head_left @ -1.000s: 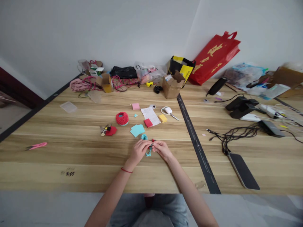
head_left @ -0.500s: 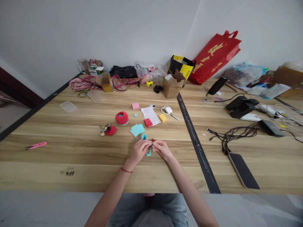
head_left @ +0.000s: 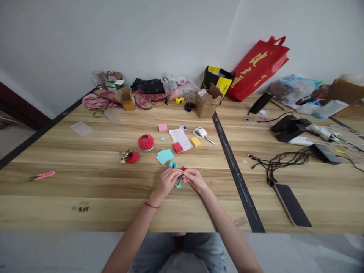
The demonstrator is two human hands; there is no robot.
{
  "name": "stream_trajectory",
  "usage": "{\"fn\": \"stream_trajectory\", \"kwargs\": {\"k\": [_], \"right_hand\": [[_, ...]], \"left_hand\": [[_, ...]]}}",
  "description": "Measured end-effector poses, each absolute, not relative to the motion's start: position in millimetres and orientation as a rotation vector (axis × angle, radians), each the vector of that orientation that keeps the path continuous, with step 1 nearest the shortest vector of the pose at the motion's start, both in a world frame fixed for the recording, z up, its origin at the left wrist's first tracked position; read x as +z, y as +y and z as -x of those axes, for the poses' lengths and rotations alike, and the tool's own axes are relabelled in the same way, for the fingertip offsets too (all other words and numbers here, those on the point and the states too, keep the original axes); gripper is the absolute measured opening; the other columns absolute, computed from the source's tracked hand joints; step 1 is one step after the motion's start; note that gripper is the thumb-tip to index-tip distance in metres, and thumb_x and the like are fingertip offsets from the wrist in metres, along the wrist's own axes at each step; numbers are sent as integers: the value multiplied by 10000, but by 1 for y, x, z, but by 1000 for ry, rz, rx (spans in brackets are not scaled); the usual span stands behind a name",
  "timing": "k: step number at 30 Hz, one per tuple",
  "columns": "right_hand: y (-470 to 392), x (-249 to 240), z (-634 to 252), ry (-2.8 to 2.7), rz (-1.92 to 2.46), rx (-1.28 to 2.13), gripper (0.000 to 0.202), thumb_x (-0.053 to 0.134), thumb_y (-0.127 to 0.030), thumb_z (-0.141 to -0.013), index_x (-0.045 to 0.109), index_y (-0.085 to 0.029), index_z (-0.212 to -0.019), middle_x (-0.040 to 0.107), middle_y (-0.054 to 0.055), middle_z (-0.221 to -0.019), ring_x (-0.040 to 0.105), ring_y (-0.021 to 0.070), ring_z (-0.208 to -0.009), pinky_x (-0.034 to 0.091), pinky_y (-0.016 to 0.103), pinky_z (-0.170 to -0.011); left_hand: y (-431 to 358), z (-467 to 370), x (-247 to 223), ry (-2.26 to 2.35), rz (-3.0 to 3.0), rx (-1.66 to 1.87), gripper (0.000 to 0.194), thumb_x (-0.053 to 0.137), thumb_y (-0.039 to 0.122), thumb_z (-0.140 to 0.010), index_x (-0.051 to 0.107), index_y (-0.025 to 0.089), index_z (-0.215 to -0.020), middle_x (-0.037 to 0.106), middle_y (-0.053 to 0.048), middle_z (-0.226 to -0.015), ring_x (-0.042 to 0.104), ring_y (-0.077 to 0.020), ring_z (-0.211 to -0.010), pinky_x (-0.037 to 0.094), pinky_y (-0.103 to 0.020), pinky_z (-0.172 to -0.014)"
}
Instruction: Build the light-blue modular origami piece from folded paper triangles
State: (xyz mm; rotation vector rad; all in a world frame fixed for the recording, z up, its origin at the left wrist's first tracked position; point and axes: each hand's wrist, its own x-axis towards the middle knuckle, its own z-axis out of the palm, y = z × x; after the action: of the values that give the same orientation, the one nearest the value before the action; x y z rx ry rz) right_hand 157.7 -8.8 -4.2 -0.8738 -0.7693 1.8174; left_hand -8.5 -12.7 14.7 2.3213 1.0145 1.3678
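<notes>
My left hand [head_left: 167, 180] and my right hand [head_left: 194, 179] meet fingertip to fingertip near the front of the table, both pinched closed. Between them is a small piece of folded paper, mostly hidden by the fingers. A turquoise folded-paper piece [head_left: 172, 164] shows just beyond my left hand, and a turquoise strip of folded paper [head_left: 178, 184] hangs below the fingertips. A bit of red peeks out above my right fingers. Farther away lie turquoise paper squares [head_left: 165, 156], a round red folded-paper bowl [head_left: 146, 142] and a tiny turquoise folded piece [head_left: 162, 138].
Red [head_left: 178, 147], yellow [head_left: 195, 141] and pink paper stacks [head_left: 162, 127] lie around a written sheet [head_left: 182, 138]. Pink thread snips [head_left: 42, 176] are far left, keys [head_left: 125, 156] nearer. Cables [head_left: 287, 163] and a black power bank [head_left: 292, 204] are right. Bags and boxes line the wall.
Both hands keep nearly the same pinched pose over the paper. The whole view has shifted very slightly; nothing else on the table has visibly moved.
</notes>
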Motion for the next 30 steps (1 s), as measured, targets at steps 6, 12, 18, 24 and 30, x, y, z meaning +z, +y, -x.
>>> {"fn": "stream_trajectory", "kwargs": {"k": [6,12,18,24,30], "right_hand": [[-8,-4,-159,-796,866,1803,239,828,-357,-584,716,-165,-675,666,1,-575,570,93,-495,477,221,-529],[-7,-3,-158,-799,894,1811,246,840,-360,-550,715,-169,-641,672,2,-576,580,97,-492,487,219,-513],[-7,-6,-160,-788,912,1830,251,840,-356,-549,713,-165,-652,684,5,-595,596,99,-491,492,214,-504],[-7,-5,-161,-769,913,1865,274,844,-370,-538,711,-155,-646,664,-1,-562,582,84,-482,476,193,-493],[-7,-9,-160,-771,908,1850,260,830,-368,-573,709,-155,-660,670,6,-582,585,91,-498,482,213,-515]], "left_hand": [[-11,8,19,995,-2212,1292,133,472,150,-908,601,180,-892,683,-61,-909,651,-149,-877,550,-299,-784],[-8,11,22,992,-2100,1140,153,433,184,-925,576,189,-871,643,-52,-891,628,-148,-865,533,-288,-778],[-9,13,17,1041,-2228,1144,129,445,189,-919,571,204,-893,628,-21,-831,621,-141,-798,512,-260,-719],[-11,11,18,1069,-2296,1166,118,446,197,-922,559,198,-890,625,-27,-814,620,-142,-768,506,-262,-704],[-11,12,14,1077,-2289,1162,142,435,220,-929,572,200,-897,634,-28,-825,624,-144,-780,513,-275,-726]]}}
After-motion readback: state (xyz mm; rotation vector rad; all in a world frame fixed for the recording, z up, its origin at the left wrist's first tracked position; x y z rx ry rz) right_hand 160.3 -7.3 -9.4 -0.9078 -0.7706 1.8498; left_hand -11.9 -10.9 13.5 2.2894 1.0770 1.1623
